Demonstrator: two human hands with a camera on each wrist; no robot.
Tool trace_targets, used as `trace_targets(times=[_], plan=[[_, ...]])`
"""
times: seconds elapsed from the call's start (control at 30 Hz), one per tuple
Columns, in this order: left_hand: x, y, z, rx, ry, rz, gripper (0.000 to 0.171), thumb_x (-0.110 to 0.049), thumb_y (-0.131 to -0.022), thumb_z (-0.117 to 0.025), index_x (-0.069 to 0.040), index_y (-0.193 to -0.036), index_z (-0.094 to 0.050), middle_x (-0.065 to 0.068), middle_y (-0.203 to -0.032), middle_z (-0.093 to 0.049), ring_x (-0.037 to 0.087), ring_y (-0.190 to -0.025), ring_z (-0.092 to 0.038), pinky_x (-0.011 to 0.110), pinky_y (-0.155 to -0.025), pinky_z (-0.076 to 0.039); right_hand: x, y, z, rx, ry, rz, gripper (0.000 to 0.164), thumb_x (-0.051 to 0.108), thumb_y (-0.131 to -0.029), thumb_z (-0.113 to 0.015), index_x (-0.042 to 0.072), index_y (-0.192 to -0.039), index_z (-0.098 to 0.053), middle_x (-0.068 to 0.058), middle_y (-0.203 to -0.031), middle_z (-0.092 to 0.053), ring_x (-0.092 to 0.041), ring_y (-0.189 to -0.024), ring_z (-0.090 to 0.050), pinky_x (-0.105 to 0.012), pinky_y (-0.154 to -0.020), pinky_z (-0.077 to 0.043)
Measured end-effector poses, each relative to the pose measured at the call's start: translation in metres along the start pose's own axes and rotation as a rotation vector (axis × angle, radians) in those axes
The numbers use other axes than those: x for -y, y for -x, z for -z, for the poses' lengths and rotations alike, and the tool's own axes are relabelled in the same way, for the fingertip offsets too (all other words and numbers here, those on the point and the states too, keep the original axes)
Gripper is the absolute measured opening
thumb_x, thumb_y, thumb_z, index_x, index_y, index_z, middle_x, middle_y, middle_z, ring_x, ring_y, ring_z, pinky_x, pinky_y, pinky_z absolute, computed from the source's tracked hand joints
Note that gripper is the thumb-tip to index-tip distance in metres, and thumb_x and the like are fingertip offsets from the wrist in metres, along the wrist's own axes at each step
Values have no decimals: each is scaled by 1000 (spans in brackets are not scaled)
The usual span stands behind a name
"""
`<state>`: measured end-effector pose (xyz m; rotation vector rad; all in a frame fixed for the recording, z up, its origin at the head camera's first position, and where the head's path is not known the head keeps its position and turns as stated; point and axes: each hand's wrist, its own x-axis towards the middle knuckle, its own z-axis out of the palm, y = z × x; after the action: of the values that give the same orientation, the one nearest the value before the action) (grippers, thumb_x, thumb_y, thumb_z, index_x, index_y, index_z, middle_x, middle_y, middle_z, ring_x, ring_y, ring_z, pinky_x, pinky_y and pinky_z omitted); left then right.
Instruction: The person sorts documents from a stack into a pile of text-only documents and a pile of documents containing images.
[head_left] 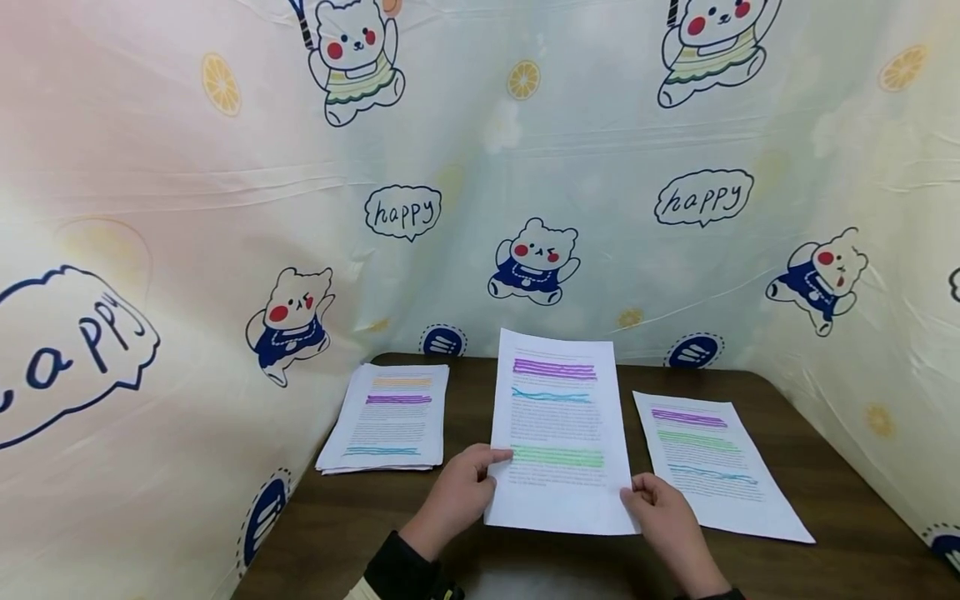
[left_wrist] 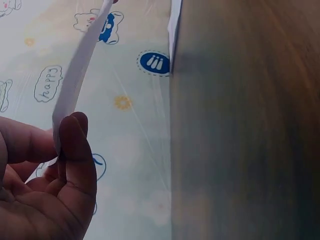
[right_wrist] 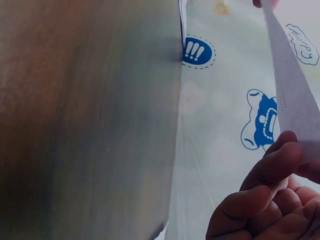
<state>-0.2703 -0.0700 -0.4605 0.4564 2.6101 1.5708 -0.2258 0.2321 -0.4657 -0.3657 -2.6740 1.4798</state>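
Raised above the table, a printed sheet of paper (head_left: 558, 425) carries purple, blue and green highlighter strokes. My left hand (head_left: 461, 492) pinches its left edge, the index finger lying over the front beside the green lines. At the lower right corner, my right hand (head_left: 663, 517) pinches the same sheet between thumb and fingers. The left wrist view shows the paper (left_wrist: 77, 75) nearly edge-on between the left thumb and fingers (left_wrist: 77, 160). In the right wrist view the right fingers (right_wrist: 272, 170) hold the sheet (right_wrist: 295, 100), seen from its back.
A stack of highlighted pages (head_left: 393, 421) lies at the table's left, marked orange, purple and blue. On the right lies another sheet (head_left: 712, 462) with purple, green and blue strokes. A patterned curtain (head_left: 465, 150) surrounds the dark wooden table (head_left: 322, 533) at its back and sides.
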Motion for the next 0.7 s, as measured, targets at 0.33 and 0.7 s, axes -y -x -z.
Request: trace_targets(times=[0.33,0.7], plan=[[1,4,3,89,83,17,43,-4,-107,-51,-19,-145,-64,8,-144,-63,22,-105,-68,36,-80,-57,-7,-10,29,-85,33,38,35,22,-107,-58,-5,-127,-67,-15,-105,-72,-18,-83,-57,-31,-68,-46],[15,8,28,-43,71,51,47,-10,-109,-46,-17,-155,-46,9,-136,-65,21,-106,-71,43,-84,-60,-55,-60,147,-67,129,-56,56,29,-109,-47,-17,-141,-49,-32,-117,-65,-20,-81,-66,-35,-66,-53]])
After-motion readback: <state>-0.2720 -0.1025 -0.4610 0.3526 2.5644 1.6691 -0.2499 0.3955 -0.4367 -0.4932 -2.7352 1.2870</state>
